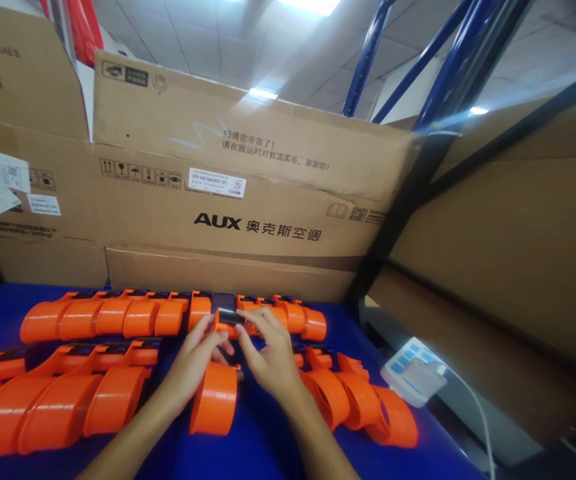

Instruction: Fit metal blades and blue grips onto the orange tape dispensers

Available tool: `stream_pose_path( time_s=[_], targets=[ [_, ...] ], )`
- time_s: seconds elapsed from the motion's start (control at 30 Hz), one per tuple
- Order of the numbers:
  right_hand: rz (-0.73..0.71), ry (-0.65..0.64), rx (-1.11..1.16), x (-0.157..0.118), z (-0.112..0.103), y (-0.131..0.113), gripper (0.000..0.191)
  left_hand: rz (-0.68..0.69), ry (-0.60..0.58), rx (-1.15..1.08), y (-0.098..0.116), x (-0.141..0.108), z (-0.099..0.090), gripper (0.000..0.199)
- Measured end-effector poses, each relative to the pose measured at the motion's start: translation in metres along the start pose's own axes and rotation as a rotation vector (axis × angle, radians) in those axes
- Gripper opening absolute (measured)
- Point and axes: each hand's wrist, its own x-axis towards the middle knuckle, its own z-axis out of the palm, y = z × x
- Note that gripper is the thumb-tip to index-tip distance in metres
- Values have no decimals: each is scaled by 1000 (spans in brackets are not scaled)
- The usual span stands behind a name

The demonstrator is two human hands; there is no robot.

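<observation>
An orange tape dispenser (215, 400), its ring-shaped body towards me, sits in the middle of the blue surface between my forearms. My left hand (193, 363) grips the left side of an orange head with a black toothed strip (228, 316). My right hand (271, 353) pinches the right end of that strip, thumb in front and fingers behind. Fingers partly hide the stretch between head and ring, though they appear to be one dispenser. Just behind the strip lies a dark rectangular object (223, 301), partly covered.
Rows of similar orange dispensers stand at the back left (113, 315), front left (63, 407) and right (355, 400) on the blue surface (263, 447). Cardboard (248, 233) walls the back. A white power strip (413, 370) with a cable lies right, near a dark rack post (398, 200).
</observation>
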Motion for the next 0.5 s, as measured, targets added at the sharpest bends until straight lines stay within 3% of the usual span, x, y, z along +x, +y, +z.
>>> stream_pose_path(
  time_s=[0.27, 0.43, 0.5],
  targets=[
    [39, -36, 26, -1, 3, 1, 30, -106, -51, -202, 5, -1, 1, 32],
    [153, 79, 89, -1, 5, 4, 24, -169, -19, -318, 24, 3, -7, 23],
    [211, 7, 52, -3, 9, 3, 20, -170, 19, -373, 34, 4, -12, 23]
  ],
)
